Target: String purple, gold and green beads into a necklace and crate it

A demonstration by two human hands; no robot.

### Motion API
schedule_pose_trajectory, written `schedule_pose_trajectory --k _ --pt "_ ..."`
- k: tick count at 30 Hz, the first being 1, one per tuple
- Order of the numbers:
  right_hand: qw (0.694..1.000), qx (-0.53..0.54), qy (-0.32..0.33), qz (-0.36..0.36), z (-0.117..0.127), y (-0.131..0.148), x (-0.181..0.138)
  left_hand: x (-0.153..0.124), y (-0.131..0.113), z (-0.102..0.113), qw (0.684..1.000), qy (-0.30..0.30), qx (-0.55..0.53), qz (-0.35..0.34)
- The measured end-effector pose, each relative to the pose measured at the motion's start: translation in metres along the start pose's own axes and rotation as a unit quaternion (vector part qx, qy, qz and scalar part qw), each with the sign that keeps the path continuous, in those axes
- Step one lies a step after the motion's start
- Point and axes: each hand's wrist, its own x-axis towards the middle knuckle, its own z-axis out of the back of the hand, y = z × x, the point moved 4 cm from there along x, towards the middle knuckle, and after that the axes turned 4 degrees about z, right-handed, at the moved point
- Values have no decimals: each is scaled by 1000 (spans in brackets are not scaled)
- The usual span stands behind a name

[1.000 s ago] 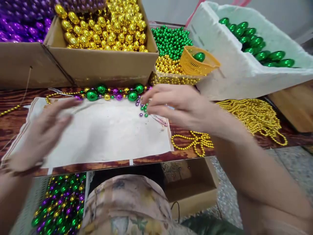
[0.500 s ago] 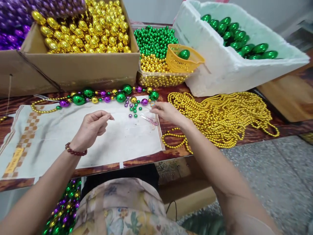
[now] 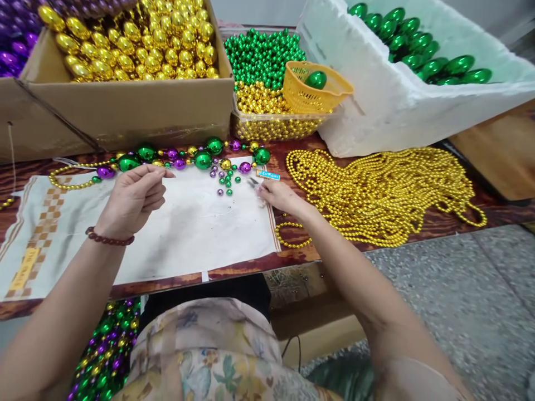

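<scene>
On the right side of the white cloth (image 3: 196, 234), my right hand (image 3: 281, 196) is closed around a small pair of scissors (image 3: 253, 182), with the blades pointing left and the handles mostly covered by my fingers. My left hand (image 3: 140, 192) is raised over the cloth in a pinch; whatever is between its fingertips is too small to make out. Several loose small green and purple beads (image 3: 228, 179) lie between the hands. Behind them, a strand of large green, purple and gold beads (image 3: 203, 160) stretches along the cloth's far edge.
Gold bead strands (image 3: 376, 195) are heaped at the right. At the back are a cardboard box (image 3: 137, 108) of gold beads, a clear tub (image 3: 276, 125) of green and gold beads, a yellow basket (image 3: 311, 97) and a foam box (image 3: 376, 122) of green beads. A blue-and-orange packet (image 3: 267, 175) lies near my right hand.
My right hand has come down onto the scissors that lay on the cloth and gripped them. My left hand has moved left and away from me, still pinched.
</scene>
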Motion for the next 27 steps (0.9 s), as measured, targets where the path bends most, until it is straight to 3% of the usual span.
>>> schedule_pose_trajectory --k 4,7,14,19,27 --pt "997 38 -71 -4 15 -24 -22 2 -4 -1 1000 5 0 -10" --pt "990 58 -123 36 24 -33 -48 2 -6 -2 1000 13 -2 -15" --pt "994 -94 22 50 5 9 -85 2 -10 -5 1000 15 -2 -25" --pt "989 -128 55 58 -1 39 -81 2 -10 -5 1000 19 1 -24" --pt "983 -153 92 45 -4 51 -63 -1 -14 -7 1000 21 -5 -23"
